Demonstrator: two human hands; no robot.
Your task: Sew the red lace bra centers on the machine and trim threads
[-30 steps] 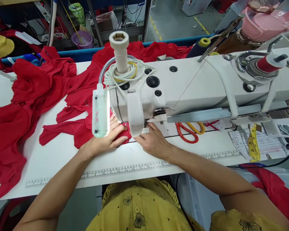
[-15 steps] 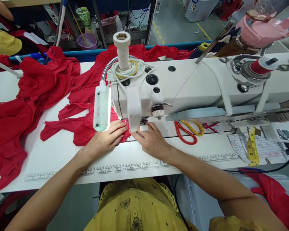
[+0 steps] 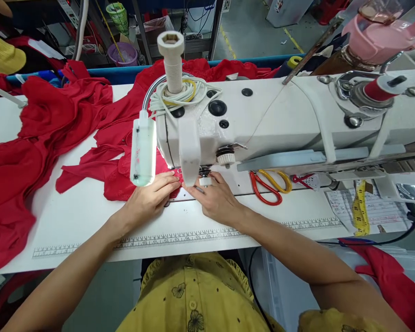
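Note:
Red fabric with lacy parts lies under the head of a white sewing machine. My left hand rests on the fabric left of the needle area, its fingers stretched out and lying flat. To the right of the needle area is my right hand, with thumb and forefinger closed at the fabric's edge. The machine head hides part of its fingertips, and the needle itself is out of sight. A lit lamp hangs just above my left hand.
Scissors with red and yellow handles lie right of my right hand. Farther right are a yellow tape measure and a written sheet. More red fabric covers the table's left. A ruler strip runs along the front.
The whole view has shifted slightly, so most things appear a little higher. Both hands stay beside the needle area, and the red fabric between them has moved only slightly.

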